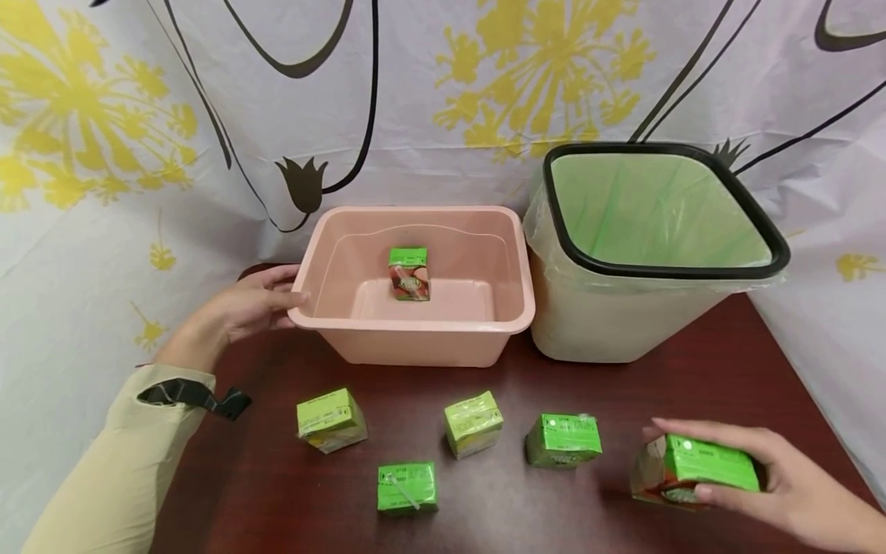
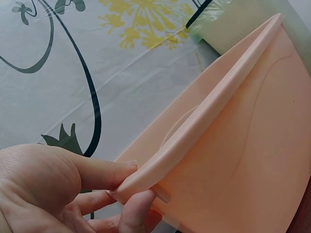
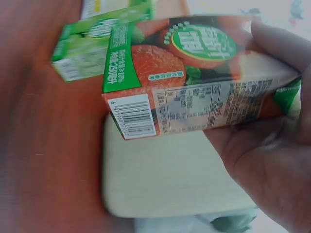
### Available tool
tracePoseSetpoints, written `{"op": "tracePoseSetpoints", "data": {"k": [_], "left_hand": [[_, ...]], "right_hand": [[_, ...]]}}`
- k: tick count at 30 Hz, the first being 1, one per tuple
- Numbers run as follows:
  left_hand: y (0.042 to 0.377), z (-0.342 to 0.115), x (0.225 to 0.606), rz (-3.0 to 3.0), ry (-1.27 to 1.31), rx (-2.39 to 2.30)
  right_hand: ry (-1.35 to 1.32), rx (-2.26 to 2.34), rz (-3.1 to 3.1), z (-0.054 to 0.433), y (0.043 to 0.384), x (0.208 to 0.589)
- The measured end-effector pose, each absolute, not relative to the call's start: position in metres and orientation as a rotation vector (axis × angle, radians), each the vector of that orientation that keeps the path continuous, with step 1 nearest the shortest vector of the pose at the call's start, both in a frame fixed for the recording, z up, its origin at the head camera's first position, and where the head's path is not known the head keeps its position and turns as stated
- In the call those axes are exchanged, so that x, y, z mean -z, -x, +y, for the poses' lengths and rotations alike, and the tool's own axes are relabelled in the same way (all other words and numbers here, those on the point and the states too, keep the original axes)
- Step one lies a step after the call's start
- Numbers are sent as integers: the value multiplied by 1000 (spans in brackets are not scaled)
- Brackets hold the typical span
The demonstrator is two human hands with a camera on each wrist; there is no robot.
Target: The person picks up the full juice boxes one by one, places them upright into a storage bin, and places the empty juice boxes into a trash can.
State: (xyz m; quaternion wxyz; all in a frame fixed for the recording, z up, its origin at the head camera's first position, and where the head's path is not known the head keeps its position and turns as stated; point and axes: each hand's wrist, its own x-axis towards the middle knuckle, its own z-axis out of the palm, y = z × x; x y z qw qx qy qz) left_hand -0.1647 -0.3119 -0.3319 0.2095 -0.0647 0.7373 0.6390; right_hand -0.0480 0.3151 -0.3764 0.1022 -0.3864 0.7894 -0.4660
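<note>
My left hand point(image 1: 259, 304) pinches the left rim of a pink plastic basin point(image 1: 422, 346); in the left wrist view, the thumb point(image 2: 104, 174) and fingers clasp that rim from both sides. Inside the basin lies one juice box point(image 1: 410, 275) with a green top and red fruit print. At the right of the table, my right hand point(image 1: 768, 477) grips another juice box point(image 1: 713, 465) by its sides. The right wrist view shows this carton point(image 3: 184, 73) with red fruit print, a green corner and a barcode on its end.
Several juice boxes stand on the dark red table point(image 1: 277, 500): yellow-green ones at the left point(image 1: 331, 419) and middle point(image 1: 474, 425), and green-topped ones at the front point(image 1: 407, 488) and right of middle point(image 1: 564, 440). A bag-lined bin point(image 1: 588, 315) with a black rim stands beside the basin, before a patterned curtain point(image 1: 415, 100).
</note>
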Motion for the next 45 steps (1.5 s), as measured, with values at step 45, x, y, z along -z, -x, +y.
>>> {"op": "tracePoseSetpoints", "data": {"k": [45], "left_hand": [[162, -310, 327, 2063, 180, -1746]], "right_hand": [[795, 982, 2548, 72, 225, 179]]}}
